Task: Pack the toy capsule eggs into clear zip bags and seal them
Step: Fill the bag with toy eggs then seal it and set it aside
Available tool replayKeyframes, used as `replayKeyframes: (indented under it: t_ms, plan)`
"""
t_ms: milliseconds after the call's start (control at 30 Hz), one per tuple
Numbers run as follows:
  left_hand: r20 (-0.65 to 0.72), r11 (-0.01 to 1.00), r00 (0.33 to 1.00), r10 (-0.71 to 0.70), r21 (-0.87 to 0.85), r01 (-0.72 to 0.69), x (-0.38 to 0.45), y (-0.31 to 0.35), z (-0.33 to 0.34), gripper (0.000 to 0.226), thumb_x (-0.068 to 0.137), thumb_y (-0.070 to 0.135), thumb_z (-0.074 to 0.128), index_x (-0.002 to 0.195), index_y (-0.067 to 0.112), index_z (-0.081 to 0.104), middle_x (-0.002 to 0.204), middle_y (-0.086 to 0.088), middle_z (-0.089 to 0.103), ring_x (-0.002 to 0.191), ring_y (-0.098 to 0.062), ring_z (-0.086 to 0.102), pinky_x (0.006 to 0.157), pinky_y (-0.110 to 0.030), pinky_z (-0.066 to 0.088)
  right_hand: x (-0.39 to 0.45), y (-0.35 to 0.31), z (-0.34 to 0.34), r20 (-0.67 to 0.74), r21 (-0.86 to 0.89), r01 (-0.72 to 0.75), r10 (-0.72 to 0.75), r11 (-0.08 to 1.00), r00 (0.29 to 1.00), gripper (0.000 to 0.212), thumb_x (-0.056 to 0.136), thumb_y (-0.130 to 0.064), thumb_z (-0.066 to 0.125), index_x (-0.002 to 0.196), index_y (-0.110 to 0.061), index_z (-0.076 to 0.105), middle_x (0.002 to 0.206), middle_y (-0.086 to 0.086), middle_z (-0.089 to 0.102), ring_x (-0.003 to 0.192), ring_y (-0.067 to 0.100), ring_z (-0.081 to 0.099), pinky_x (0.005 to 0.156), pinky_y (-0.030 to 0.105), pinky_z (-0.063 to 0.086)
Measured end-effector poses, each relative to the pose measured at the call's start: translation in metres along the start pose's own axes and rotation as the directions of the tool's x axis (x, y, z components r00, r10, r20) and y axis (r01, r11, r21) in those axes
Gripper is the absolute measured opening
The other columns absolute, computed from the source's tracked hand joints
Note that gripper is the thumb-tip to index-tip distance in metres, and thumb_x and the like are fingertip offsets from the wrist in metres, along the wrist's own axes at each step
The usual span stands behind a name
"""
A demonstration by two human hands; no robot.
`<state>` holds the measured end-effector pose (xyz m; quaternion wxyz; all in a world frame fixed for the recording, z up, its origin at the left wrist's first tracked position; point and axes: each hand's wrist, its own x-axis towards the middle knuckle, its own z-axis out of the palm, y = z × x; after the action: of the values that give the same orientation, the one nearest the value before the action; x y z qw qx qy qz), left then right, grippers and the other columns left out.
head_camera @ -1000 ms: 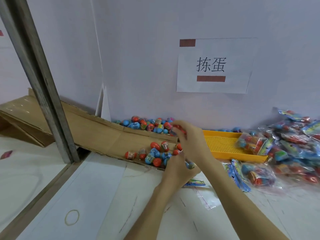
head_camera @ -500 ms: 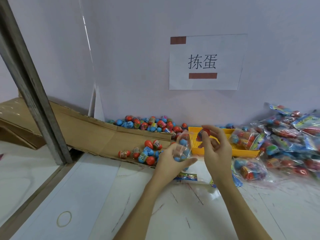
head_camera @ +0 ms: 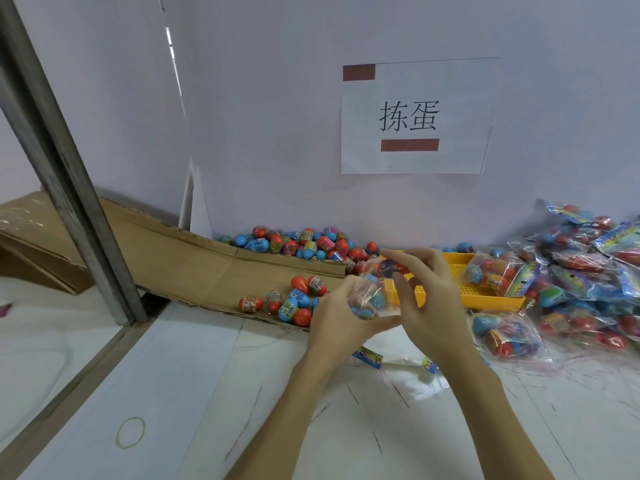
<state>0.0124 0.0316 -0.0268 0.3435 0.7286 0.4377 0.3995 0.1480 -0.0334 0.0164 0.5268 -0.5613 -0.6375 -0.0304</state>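
Observation:
My left hand point(head_camera: 341, 315) grips a clear zip bag point(head_camera: 369, 295) that holds several blue and red capsule eggs. Just to its right, my right hand point(head_camera: 427, 299) pinches a red and blue egg point(head_camera: 393, 265) in its fingertips, right above the bag's mouth. Loose red and blue eggs point(head_camera: 294, 301) lie on the brown cardboard point(head_camera: 194, 265) to the left of the hands. A bigger heap of eggs point(head_camera: 304, 244) lies against the wall behind it. Empty clear bags point(head_camera: 405, 358) with printed headers lie flat on the table under my hands.
A yellow perforated tray point(head_camera: 474, 292) sits behind my right hand. Filled bags point(head_camera: 581, 271) pile up at the right, one bag point(head_camera: 505, 336) lying nearer the front. A grey metal post point(head_camera: 62, 161) slants at the left. A rubber band point(head_camera: 130, 433) lies on the white table.
My right hand left the egg pile with an egg and moved over the bag's mouth. My left hand lifted the bag from the table and now holds it upright.

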Motion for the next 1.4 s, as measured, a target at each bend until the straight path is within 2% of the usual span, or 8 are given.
replayKeyframes:
  t_ms: [233, 400, 567, 733, 1000, 1133, 1300, 1400]
  plan:
    - [0.007, 0.935, 0.997, 0.079, 0.346, -0.076, 0.002, -0.007, 0.005, 0.085, 0.063, 0.083, 0.072, 0.128, 0.030, 0.054, 0.110, 0.004, 0.074, 0.101, -0.020, 0.068, 0.082, -0.043, 0.062, -0.001, -0.001, 0.001, 0.041, -0.017, -0.004, 0.004, 1.000, 0.999, 0.029, 0.090, -0.007, 0.075, 0.117, -0.016, 0.067, 0.106, -0.005, 0.068, 0.085, -0.001, 0.058, 0.073, 0.008, 0.047]
    - [-0.031, 0.962, 0.993, 0.113, 0.254, -0.102, -0.002, -0.001, -0.002, 0.083, 0.057, 0.090, 0.061, 0.116, 0.031, 0.058, 0.091, 0.012, 0.075, 0.075, -0.002, 0.064, 0.056, -0.012, 0.047, -0.001, 0.001, -0.003, 0.132, 0.000, -0.014, 0.014, 1.000, 0.991, 0.024, 0.092, -0.006, 0.072, 0.113, -0.018, 0.073, 0.107, -0.011, 0.067, 0.090, -0.005, 0.063, 0.072, 0.012, 0.051]
    - [-0.041, 0.949, 0.983, 0.178, 0.273, -0.160, -0.005, 0.002, -0.005, 0.083, 0.058, 0.094, 0.051, 0.111, 0.031, 0.059, 0.080, 0.015, 0.070, 0.063, 0.006, 0.058, 0.053, -0.004, 0.041, -0.003, 0.002, 0.000, 0.202, -0.008, -0.030, 0.031, 1.000, 0.979, 0.019, 0.093, -0.007, 0.071, 0.106, -0.019, 0.078, 0.106, -0.007, 0.063, 0.088, 0.004, 0.060, 0.070, 0.012, 0.046]
    - [-0.032, 0.935, 0.984, 0.176, 0.317, -0.157, -0.003, -0.002, -0.003, 0.052, 0.076, 0.062, 0.077, 0.108, 0.025, 0.061, 0.078, 0.010, 0.071, 0.070, -0.006, 0.064, 0.060, -0.013, 0.045, -0.007, -0.001, 0.006, 0.225, 0.030, -0.094, 0.085, 0.995, 0.971, 0.018, 0.097, -0.008, 0.064, 0.098, -0.020, 0.078, 0.094, -0.011, 0.071, 0.087, 0.003, 0.063, 0.070, 0.011, 0.046]
    - [-0.028, 0.932, 0.984, 0.174, 0.328, -0.155, -0.004, -0.005, 0.000, 0.023, 0.090, 0.031, 0.075, 0.108, 0.021, 0.063, 0.084, 0.006, 0.071, 0.072, -0.012, 0.065, 0.056, -0.017, 0.048, -0.009, 0.001, 0.009, 0.386, 0.037, -0.148, 0.122, 0.988, 0.915, 0.012, 0.094, -0.025, 0.071, 0.106, -0.026, 0.074, 0.099, -0.016, 0.071, 0.094, 0.000, 0.062, 0.071, 0.011, 0.045]
    - [0.037, 0.956, 0.989, 0.140, 0.256, -0.145, -0.002, -0.006, 0.000, 0.030, 0.089, 0.027, 0.072, 0.113, 0.031, 0.054, 0.078, 0.013, 0.064, 0.071, -0.011, 0.066, 0.057, -0.023, 0.055, -0.009, 0.003, 0.012, 0.355, -0.051, -0.147, 0.156, 0.988, 0.922, 0.013, 0.090, -0.034, 0.075, 0.101, -0.032, 0.070, 0.096, -0.021, 0.068, 0.095, 0.001, 0.060, 0.071, 0.012, 0.039]
    - [0.268, 0.982, 0.959, 0.088, -0.184, -0.039, -0.003, 0.001, -0.004, 0.055, 0.091, 0.020, 0.070, 0.132, 0.047, 0.046, 0.110, 0.033, 0.062, 0.104, 0.008, 0.064, 0.081, -0.014, 0.057, -0.006, 0.003, 0.013, 0.237, -0.066, -0.244, 0.253, 0.968, 0.938, 0.021, 0.089, -0.039, 0.074, 0.106, -0.033, 0.065, 0.092, -0.017, 0.069, 0.088, 0.001, 0.065, 0.067, 0.015, 0.046]
    - [0.291, 0.976, 0.956, 0.035, -0.216, 0.030, -0.002, 0.002, 0.000, 0.044, 0.102, 0.029, 0.059, 0.117, 0.068, 0.046, 0.106, 0.036, 0.062, 0.103, 0.015, 0.061, 0.078, -0.008, 0.053, -0.008, 0.005, 0.012, 0.253, -0.115, -0.189, 0.213, 0.975, 0.944, 0.013, 0.097, -0.035, 0.064, 0.108, -0.031, 0.071, 0.089, -0.022, 0.065, 0.094, 0.008, 0.058, 0.068, 0.018, 0.039]
